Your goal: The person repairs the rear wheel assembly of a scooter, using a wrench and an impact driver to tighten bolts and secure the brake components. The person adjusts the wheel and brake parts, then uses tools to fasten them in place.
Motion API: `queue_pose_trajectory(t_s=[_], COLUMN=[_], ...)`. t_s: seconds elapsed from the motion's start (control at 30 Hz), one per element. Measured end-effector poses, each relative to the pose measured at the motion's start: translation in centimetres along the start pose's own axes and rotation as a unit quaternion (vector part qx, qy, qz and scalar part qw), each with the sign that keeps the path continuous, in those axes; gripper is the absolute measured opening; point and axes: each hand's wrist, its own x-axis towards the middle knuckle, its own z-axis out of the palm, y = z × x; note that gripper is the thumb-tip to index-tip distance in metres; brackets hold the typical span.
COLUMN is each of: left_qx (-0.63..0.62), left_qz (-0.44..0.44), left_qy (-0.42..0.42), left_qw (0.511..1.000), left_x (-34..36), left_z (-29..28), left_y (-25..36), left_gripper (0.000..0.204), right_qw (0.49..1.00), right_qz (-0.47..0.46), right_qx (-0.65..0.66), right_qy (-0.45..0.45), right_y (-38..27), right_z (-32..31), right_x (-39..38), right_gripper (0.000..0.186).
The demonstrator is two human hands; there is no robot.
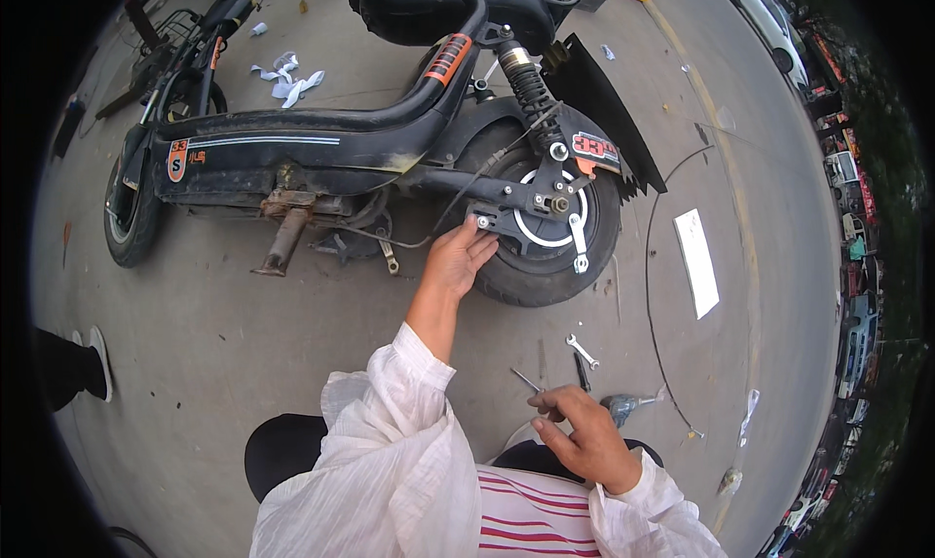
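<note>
A black electric scooter (292, 154) stands across the ground in front of me, its rear wheel (521, 287) at the right. My left hand (456, 258) reaches up to a black metal bracket (502, 218) beside that wheel, thumb on its bolted end and fingers underneath. Just right of the bracket are the axle nut (560, 204) and a silver lever arm (579, 241). Lower down, my right hand (589, 439) hovers empty over my lap with fingers partly bent and apart. Closest to it lie a power drill (626, 406), a black-handled tool (581, 373) and a silver wrench (584, 352).
A long black cable (650, 295) curves over the ground on the right, beside a white flat panel (696, 266). White rags (289, 81) lie behind the scooter. At the left edge stands another person's shoe (101, 365). A white car (765, 18) is at far right.
</note>
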Motion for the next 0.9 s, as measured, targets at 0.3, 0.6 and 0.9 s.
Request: queue_pose_trajectory(t_s=[0.3, 0.6, 0.9], left_qx=[-0.018, -0.006, 0.016], left_qz=[0.007, 0.018, 0.005], left_qy=[0.076, 0.122, 0.140], left_qw=[0.997, 0.992, 0.990], left_x=[0.7, 2.7, 2.7], left_z=[1.4, 0.3, -0.7], left_y=[-0.7, -1.4, 0.8], left_gripper=[0.052, 0.053, 0.054], right_qw=[0.984, 0.734, 0.692], right_qz=[0.018, 0.469, 0.570], right_qx=[0.044, 0.027, -0.168], right_qy=[0.171, 0.491, 0.410], right_y=[3.6, 38.1, 41.8], right_z=[-7.2, -5.2, 10.0], right_x=[-2.0, -18.2, -17.4], right_gripper=[0.026, 0.039, 0.064])
